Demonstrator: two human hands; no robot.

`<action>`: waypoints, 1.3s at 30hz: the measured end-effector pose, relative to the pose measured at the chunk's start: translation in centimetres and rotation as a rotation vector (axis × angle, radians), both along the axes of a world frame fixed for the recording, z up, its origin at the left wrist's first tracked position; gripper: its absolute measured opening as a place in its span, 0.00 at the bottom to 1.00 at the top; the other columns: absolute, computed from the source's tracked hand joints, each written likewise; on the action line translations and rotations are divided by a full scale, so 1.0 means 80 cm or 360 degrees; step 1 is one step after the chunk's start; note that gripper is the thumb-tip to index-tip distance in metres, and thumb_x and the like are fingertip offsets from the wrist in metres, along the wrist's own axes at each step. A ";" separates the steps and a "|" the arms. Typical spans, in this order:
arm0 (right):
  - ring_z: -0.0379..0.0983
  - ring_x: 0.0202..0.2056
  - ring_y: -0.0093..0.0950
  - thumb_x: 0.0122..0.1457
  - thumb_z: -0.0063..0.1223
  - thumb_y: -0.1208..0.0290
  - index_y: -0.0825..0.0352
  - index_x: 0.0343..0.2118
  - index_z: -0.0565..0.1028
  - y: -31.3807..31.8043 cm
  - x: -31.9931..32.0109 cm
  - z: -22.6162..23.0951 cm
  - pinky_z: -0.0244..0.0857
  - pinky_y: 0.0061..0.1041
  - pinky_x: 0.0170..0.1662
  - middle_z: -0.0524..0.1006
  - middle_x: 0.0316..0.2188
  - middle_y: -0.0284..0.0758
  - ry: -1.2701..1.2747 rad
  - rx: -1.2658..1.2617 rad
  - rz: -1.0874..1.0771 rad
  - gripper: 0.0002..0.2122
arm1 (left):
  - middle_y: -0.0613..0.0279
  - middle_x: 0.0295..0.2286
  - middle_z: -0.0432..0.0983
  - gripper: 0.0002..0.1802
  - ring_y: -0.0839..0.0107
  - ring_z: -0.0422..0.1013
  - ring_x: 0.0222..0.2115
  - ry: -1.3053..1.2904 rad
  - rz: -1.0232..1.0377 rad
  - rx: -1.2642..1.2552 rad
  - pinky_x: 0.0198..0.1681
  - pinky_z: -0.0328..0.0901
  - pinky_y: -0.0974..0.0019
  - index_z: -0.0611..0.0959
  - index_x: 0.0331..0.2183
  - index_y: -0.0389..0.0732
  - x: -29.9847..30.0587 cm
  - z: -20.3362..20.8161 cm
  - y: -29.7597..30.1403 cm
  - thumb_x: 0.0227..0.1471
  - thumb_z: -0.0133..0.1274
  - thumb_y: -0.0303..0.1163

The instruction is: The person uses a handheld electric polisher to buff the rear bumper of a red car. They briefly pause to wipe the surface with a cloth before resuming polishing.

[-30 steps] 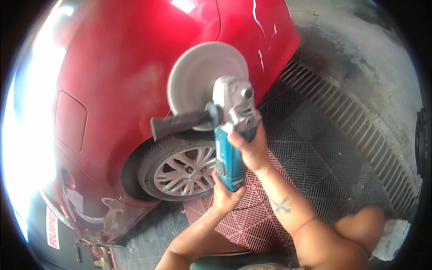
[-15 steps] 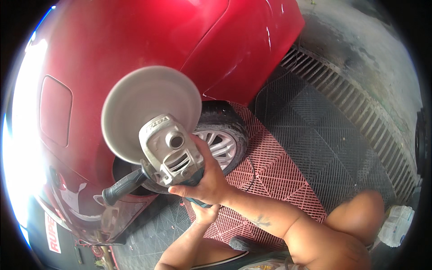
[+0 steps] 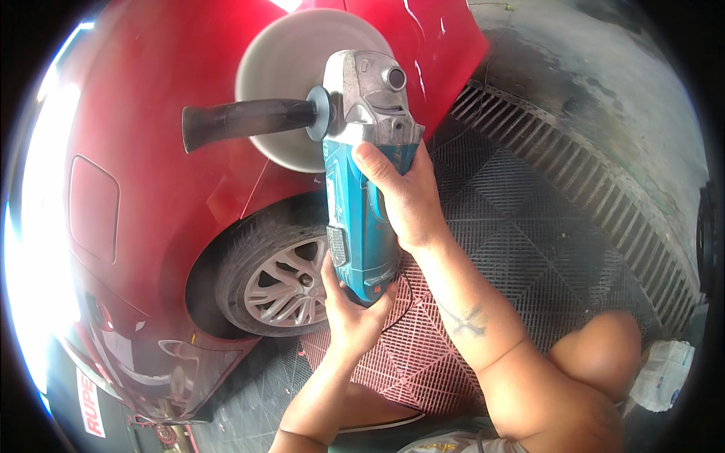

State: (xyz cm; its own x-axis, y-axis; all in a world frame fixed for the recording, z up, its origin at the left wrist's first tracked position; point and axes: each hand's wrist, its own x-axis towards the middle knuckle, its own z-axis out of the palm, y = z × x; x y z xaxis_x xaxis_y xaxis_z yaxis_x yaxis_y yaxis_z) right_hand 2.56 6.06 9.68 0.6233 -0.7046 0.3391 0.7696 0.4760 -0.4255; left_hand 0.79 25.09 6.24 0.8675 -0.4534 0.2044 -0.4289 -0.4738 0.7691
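Note:
Both my hands hold a blue rotary polisher [image 3: 349,196] with a silver gear head and a round whitish pad [image 3: 283,64]. My right hand [image 3: 404,196] wraps the body just below the gear head, thumb across its front. Lower down, my left hand [image 3: 355,313] grips the rear end of the body. A black side handle [image 3: 245,124] sticks out to the left, with no hand on it. The pad faces the red car body [image 3: 181,83] above the wheel arch; whether it touches the paint I cannot tell.
Below the polisher is the car's wheel [image 3: 291,283] with silver spokes. A dark cord [image 3: 408,302] hangs by the polisher's rear end. Red and dark floor tiles [image 3: 513,234] lie to the right, bordered by a drain grate [image 3: 574,162]. My bent knee [image 3: 600,351] is at lower right.
The polisher has moved up and to the right over the car body and swung round, so its blue body now shows at length. Both hands moved with it, uncovering more of the wheel.

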 end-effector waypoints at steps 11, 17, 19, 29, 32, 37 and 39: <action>0.69 0.59 0.32 0.48 0.81 0.52 0.70 0.69 0.56 0.145 0.019 -0.081 0.64 0.37 0.65 0.70 0.58 0.41 -0.0065 -0.0209 0.0176 0.52 | 0.38 0.47 0.77 0.61 0.45 0.79 0.47 -0.0075 0.0334 0.0370 0.52 0.72 0.48 0.51 0.66 0.36 0.025 -0.087 0.134 0.41 0.73 0.36; 0.66 0.66 0.44 0.36 0.85 0.45 0.68 0.73 0.50 0.239 0.022 -0.077 0.60 0.43 0.70 0.66 0.64 0.52 0.0083 -0.0659 0.0129 0.66 | 0.39 0.56 0.72 0.50 0.46 0.69 0.60 -0.0224 0.0014 0.0253 0.63 0.63 0.49 0.66 0.64 0.37 0.060 -0.141 0.261 0.45 0.73 0.42; 0.62 0.68 0.44 0.39 0.85 0.51 0.69 0.72 0.49 0.253 0.013 -0.049 0.58 0.44 0.70 0.63 0.66 0.51 0.0191 -0.0770 0.0345 0.64 | 0.39 0.57 0.71 0.49 0.46 0.68 0.60 -0.0339 0.0091 0.0618 0.64 0.62 0.49 0.68 0.64 0.35 0.068 -0.155 0.306 0.46 0.72 0.43; 0.72 0.60 0.36 0.41 0.84 0.56 0.71 0.68 0.55 0.237 0.025 -0.064 0.69 0.39 0.63 0.70 0.58 0.46 -0.0125 -0.0145 0.0479 0.56 | 0.42 0.54 0.72 0.50 0.46 0.71 0.56 -0.0269 0.0204 0.0174 0.61 0.64 0.47 0.68 0.61 0.32 0.070 -0.129 0.277 0.42 0.74 0.40; 0.69 0.62 0.37 0.43 0.83 0.58 0.69 0.69 0.54 0.238 0.027 -0.067 0.67 0.41 0.65 0.68 0.60 0.46 -0.0063 -0.0518 0.0333 0.55 | 0.42 0.55 0.72 0.49 0.46 0.71 0.57 -0.0262 0.0091 0.0205 0.60 0.65 0.47 0.67 0.62 0.33 0.079 -0.136 0.282 0.43 0.73 0.38; 0.70 0.63 0.46 0.40 0.82 0.52 0.68 0.71 0.55 0.267 0.026 -0.038 0.64 0.38 0.68 0.71 0.61 0.52 0.0179 -0.0869 0.0329 0.58 | 0.42 0.55 0.73 0.48 0.48 0.72 0.57 -0.0947 -0.0018 0.0898 0.60 0.66 0.48 0.67 0.63 0.33 0.102 -0.169 0.333 0.46 0.72 0.39; 0.71 0.63 0.45 0.40 0.82 0.54 0.68 0.71 0.56 0.260 0.025 -0.046 0.64 0.39 0.67 0.71 0.61 0.51 0.0169 -0.0770 0.0293 0.57 | 0.41 0.56 0.73 0.49 0.49 0.73 0.57 -0.0678 0.0033 0.0561 0.60 0.66 0.48 0.66 0.64 0.34 0.096 -0.151 0.313 0.45 0.72 0.39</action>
State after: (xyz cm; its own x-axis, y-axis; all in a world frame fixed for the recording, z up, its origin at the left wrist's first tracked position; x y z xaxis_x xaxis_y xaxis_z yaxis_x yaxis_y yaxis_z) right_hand 4.56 26.84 5.99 0.7704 -0.3590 0.5269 0.6327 0.3291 -0.7010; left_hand 8.48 50.14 -5.80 0.7508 -0.5415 0.3782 -0.6552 -0.6828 0.3233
